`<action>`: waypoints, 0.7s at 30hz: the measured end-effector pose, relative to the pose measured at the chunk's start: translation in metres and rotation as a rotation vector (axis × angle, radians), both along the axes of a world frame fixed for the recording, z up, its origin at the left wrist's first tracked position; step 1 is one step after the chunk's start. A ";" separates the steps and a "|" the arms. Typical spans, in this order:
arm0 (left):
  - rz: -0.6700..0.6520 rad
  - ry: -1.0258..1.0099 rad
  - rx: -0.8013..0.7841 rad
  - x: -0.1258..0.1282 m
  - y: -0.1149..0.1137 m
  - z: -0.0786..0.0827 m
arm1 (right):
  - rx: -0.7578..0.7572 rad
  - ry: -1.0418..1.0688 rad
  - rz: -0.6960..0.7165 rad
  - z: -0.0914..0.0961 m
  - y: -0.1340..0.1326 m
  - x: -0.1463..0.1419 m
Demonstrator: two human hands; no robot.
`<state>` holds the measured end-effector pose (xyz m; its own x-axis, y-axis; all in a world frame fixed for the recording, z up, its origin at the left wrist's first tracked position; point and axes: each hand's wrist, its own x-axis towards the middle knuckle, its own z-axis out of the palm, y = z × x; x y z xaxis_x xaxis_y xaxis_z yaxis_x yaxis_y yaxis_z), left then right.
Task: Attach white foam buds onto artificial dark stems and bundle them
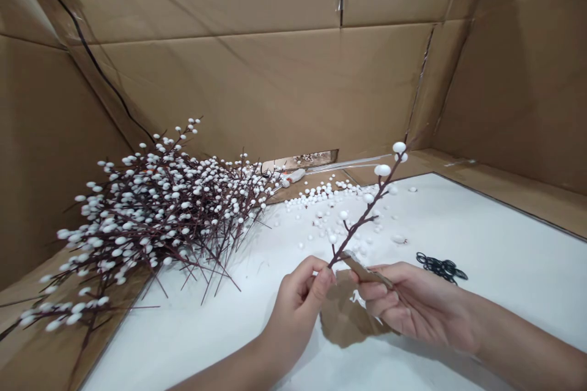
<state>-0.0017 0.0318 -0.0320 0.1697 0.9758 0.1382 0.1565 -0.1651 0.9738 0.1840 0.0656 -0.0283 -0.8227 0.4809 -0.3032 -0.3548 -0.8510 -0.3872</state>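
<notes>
My left hand (pixel 300 299) pinches the lower end of a dark twig (pixel 367 211) with white foam buds; the twig rises up and to the right. My right hand (pixel 413 302) lies palm up beside it, fingers curled round a brown paper strip (pixel 367 270) that touches the twig's base. Beneath both hands lies a crumpled piece of brown paper (pixel 343 321) on the white table (pixel 481 244).
A big pile of budded twigs (pixel 156 214) lies at the left, spilling over the table edge. Loose white foam balls (pixel 330 195) are scattered at the back. A heap of small black rings (pixel 441 267) sits right of my hands. Cardboard walls (pixel 275 73) enclose the table.
</notes>
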 end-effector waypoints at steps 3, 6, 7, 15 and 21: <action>0.028 0.019 0.001 -0.001 0.001 -0.001 | 0.001 0.019 0.011 -0.001 0.001 0.000; 0.046 0.046 0.009 -0.002 0.001 -0.003 | 0.007 -0.015 -0.001 -0.001 0.000 0.000; 0.049 0.054 0.013 -0.002 0.002 -0.004 | 0.012 -0.038 -0.011 -0.001 0.000 0.000; 0.060 0.084 0.032 -0.002 0.002 -0.006 | 0.064 -0.076 -0.054 0.000 0.000 -0.002; 0.061 0.085 0.037 -0.001 0.001 -0.007 | 0.127 -0.097 -0.081 -0.002 -0.001 -0.004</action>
